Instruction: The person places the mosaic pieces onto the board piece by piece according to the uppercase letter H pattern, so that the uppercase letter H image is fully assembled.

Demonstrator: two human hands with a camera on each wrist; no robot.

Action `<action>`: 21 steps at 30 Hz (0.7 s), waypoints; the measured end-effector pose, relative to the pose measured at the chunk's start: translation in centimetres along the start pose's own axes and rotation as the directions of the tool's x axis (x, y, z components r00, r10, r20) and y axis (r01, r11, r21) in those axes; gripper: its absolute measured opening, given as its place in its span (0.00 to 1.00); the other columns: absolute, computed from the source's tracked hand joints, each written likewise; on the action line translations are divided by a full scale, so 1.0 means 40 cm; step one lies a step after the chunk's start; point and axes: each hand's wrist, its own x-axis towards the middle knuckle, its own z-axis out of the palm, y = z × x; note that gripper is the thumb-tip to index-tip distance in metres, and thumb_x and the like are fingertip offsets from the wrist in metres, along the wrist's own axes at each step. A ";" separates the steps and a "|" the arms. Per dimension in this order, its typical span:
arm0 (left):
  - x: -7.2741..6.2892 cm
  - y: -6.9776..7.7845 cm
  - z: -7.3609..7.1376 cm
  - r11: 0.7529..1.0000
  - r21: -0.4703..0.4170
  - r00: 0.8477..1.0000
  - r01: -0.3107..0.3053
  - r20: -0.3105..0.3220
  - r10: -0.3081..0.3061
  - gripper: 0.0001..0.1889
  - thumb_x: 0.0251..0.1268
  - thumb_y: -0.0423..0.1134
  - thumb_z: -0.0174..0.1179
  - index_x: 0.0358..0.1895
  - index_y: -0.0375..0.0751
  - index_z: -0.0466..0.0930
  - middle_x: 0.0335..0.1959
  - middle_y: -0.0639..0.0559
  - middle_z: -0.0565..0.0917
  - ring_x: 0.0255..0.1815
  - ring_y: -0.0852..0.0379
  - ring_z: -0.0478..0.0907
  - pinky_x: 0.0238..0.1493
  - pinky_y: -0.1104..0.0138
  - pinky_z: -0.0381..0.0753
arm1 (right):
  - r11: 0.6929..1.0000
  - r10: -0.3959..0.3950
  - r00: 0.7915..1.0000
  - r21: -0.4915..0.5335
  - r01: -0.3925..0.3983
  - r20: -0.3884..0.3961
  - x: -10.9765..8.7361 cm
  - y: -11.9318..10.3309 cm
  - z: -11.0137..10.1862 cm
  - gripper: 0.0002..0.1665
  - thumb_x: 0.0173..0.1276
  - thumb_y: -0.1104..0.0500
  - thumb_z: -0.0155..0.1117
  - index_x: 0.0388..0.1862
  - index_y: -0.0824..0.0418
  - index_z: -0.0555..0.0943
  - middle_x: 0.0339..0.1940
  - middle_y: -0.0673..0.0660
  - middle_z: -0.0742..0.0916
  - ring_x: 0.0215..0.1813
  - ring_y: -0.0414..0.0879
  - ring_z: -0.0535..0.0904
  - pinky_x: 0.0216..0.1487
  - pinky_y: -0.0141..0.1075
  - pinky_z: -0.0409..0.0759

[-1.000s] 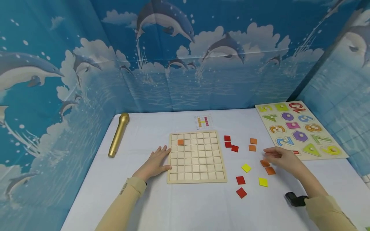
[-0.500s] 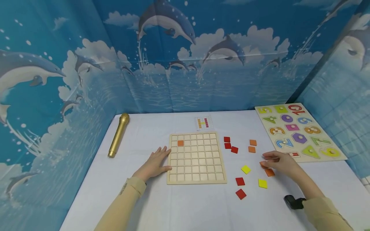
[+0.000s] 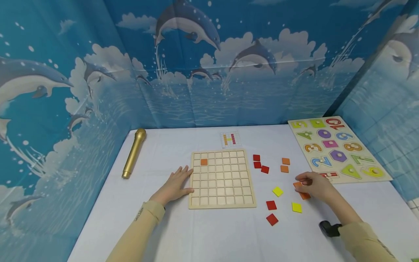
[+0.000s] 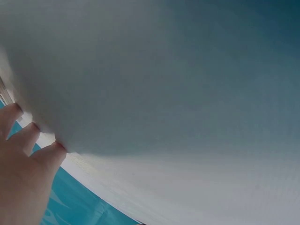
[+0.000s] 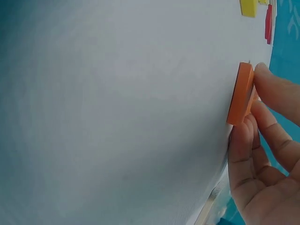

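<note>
My left hand (image 3: pixel 173 186) lies with spread fingers along the left edge of a wooden grid board (image 3: pixel 220 182); in the left wrist view its fingers (image 4: pixel 49 157) are straight. One orange tile (image 3: pixel 204 162) sits in a cell near the board's upper left. To the right of the board, my right hand (image 3: pixel 316 186) pinches an orange square tile (image 3: pixel 296 184) between thumb and fingers, low over the table. Another orange tile (image 5: pixel 240 93) lies right beside it, partly under the hand in the head view.
Red tiles (image 3: pixel 257 165), two yellow tiles (image 3: pixel 277 191) and two more orange tiles (image 3: pixel 285 161) lie on the white cloth. Behind the board is a small pattern card (image 3: pixel 230 139). A number puzzle board (image 3: pixel 338 149) stands far right, a gold microphone (image 3: pixel 134 153) far left.
My right hand has come slightly left and down onto the orange tile, and its thumb and fingers have closed about it. The left hand keeps its place at the board.
</note>
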 end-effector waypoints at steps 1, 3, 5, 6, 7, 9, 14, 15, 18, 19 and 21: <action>0.000 0.000 0.000 1.000 -0.001 1.000 0.001 -0.001 -0.001 0.42 0.65 0.53 0.64 0.77 0.42 0.56 0.80 0.41 0.51 0.82 0.39 0.43 0.79 0.42 0.44 | 1.000 -0.001 1.000 -0.005 0.001 -0.001 0.001 -0.001 0.000 0.27 0.60 0.57 0.74 0.54 0.71 0.78 0.43 0.64 0.83 0.43 0.52 0.75 0.39 0.34 0.80; -0.001 -0.002 0.000 1.000 -0.002 1.000 0.002 -0.003 -0.002 0.42 0.65 0.53 0.64 0.77 0.42 0.56 0.80 0.41 0.51 0.82 0.39 0.43 0.79 0.42 0.44 | 1.000 -0.002 1.000 -0.008 0.002 0.000 0.004 -0.004 0.000 0.26 0.60 0.58 0.74 0.52 0.71 0.79 0.40 0.63 0.82 0.41 0.52 0.74 0.38 0.34 0.79; 0.000 -0.003 0.000 1.000 -0.007 1.000 0.001 -0.006 -0.002 0.42 0.65 0.53 0.64 0.77 0.42 0.56 0.80 0.41 0.51 0.82 0.39 0.43 0.79 0.41 0.44 | 1.000 0.001 1.000 -0.008 -0.001 0.003 0.005 -0.007 0.000 0.24 0.60 0.59 0.74 0.51 0.71 0.79 0.38 0.61 0.81 0.41 0.51 0.73 0.37 0.33 0.78; 0.000 -0.003 0.000 1.000 -0.009 1.000 0.001 -0.006 -0.001 0.42 0.65 0.52 0.64 0.77 0.42 0.56 0.80 0.41 0.51 0.82 0.39 0.43 0.79 0.41 0.43 | 1.000 0.005 1.000 -0.007 -0.005 0.004 0.005 -0.009 0.000 0.24 0.60 0.59 0.74 0.50 0.71 0.79 0.37 0.60 0.81 0.40 0.51 0.73 0.37 0.33 0.77; 0.001 -0.005 0.000 1.000 -0.010 1.000 0.000 -0.006 0.000 0.42 0.65 0.53 0.64 0.77 0.42 0.55 0.80 0.41 0.51 0.82 0.39 0.42 0.79 0.41 0.43 | 1.000 0.008 1.000 -0.006 -0.008 0.005 0.004 -0.012 -0.001 0.23 0.60 0.59 0.74 0.50 0.71 0.79 0.37 0.60 0.81 0.40 0.51 0.73 0.36 0.33 0.77; 0.002 -0.005 -0.002 1.000 -0.015 1.000 -0.001 -0.005 0.001 0.42 0.65 0.52 0.64 0.78 0.42 0.55 0.81 0.41 0.50 0.82 0.40 0.42 0.79 0.42 0.43 | 1.000 0.012 1.000 -0.004 -0.012 0.007 0.004 -0.016 -0.003 0.22 0.60 0.60 0.74 0.49 0.70 0.79 0.36 0.59 0.80 0.40 0.51 0.72 0.36 0.33 0.76; 0.002 -0.003 -0.005 1.000 -0.019 1.000 0.004 -0.002 -0.004 0.42 0.65 0.52 0.64 0.78 0.43 0.55 0.81 0.42 0.50 0.82 0.40 0.42 0.79 0.42 0.42 | 1.000 0.020 1.000 0.002 -0.020 0.002 0.002 -0.019 -0.005 0.23 0.60 0.58 0.74 0.49 0.70 0.79 0.35 0.59 0.79 0.39 0.51 0.72 0.34 0.33 0.76; 0.002 -0.002 -0.004 1.000 -0.019 1.000 0.006 0.002 -0.006 0.42 0.65 0.52 0.64 0.78 0.43 0.55 0.81 0.42 0.50 0.82 0.40 0.42 0.80 0.42 0.42 | 1.000 0.026 1.000 0.004 -0.026 0.001 0.002 -0.018 -0.005 0.23 0.60 0.58 0.74 0.49 0.70 0.79 0.34 0.59 0.79 0.39 0.51 0.72 0.34 0.32 0.76; 0.000 -0.001 -0.003 1.000 -0.028 1.000 0.007 0.007 -0.007 0.42 0.65 0.51 0.64 0.78 0.42 0.55 0.81 0.41 0.50 0.82 0.40 0.42 0.80 0.42 0.42 | 0.999 0.043 0.999 0.009 -0.043 0.002 0.000 -0.013 -0.006 0.24 0.60 0.57 0.74 0.49 0.70 0.78 0.35 0.58 0.80 0.39 0.51 0.73 0.33 0.32 0.75; 0.000 -0.001 -0.003 1.000 -0.029 1.000 0.008 0.010 -0.007 0.42 0.65 0.51 0.64 0.78 0.43 0.55 0.81 0.41 0.50 0.82 0.40 0.41 0.80 0.43 0.42 | 0.999 0.046 0.999 0.014 -0.046 0.005 -0.001 -0.012 -0.007 0.24 0.61 0.57 0.74 0.49 0.70 0.78 0.35 0.58 0.80 0.39 0.51 0.73 0.33 0.32 0.75; -0.001 -0.001 -0.003 1.000 -0.027 1.000 0.008 0.013 -0.008 0.42 0.66 0.51 0.63 0.78 0.43 0.54 0.81 0.42 0.50 0.82 0.41 0.41 0.80 0.43 0.42 | 0.999 0.043 0.999 0.029 -0.044 0.019 -0.001 -0.013 -0.008 0.24 0.62 0.57 0.73 0.51 0.70 0.78 0.35 0.58 0.81 0.38 0.50 0.74 0.33 0.32 0.76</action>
